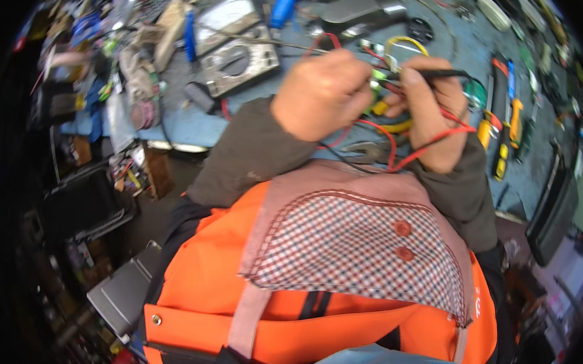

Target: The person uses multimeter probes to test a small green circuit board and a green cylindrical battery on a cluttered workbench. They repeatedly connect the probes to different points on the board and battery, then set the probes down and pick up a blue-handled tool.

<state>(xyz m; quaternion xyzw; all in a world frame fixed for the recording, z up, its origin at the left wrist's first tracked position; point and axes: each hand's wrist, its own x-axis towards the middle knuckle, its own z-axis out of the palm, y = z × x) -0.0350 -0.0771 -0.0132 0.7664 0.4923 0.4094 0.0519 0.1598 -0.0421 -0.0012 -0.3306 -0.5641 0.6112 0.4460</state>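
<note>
My left hand (326,93) is closed above the workbench, its fingertips turned away; what they grip is hidden. Close on its right, my right hand (437,114) pinches a black test probe (441,73) lying across the fingers. A small bright green piece (377,81) shows between the two hands; I cannot tell its kind. Red wire (396,155) loops below the hands and past my right wrist. Beyond and left of my left hand lies an analog multimeter (238,60) with a large dial. Pliers (368,150) with yellow on the handles rest beneath the hands.
Several screwdrivers (502,153) and other hand tools lie at the right of the blue bench (194,129). A grey power-tool-like body (360,16) sits at the back, near a yellow wire loop (407,41). Mixed parts crowd the left side, including a wire spool (144,113).
</note>
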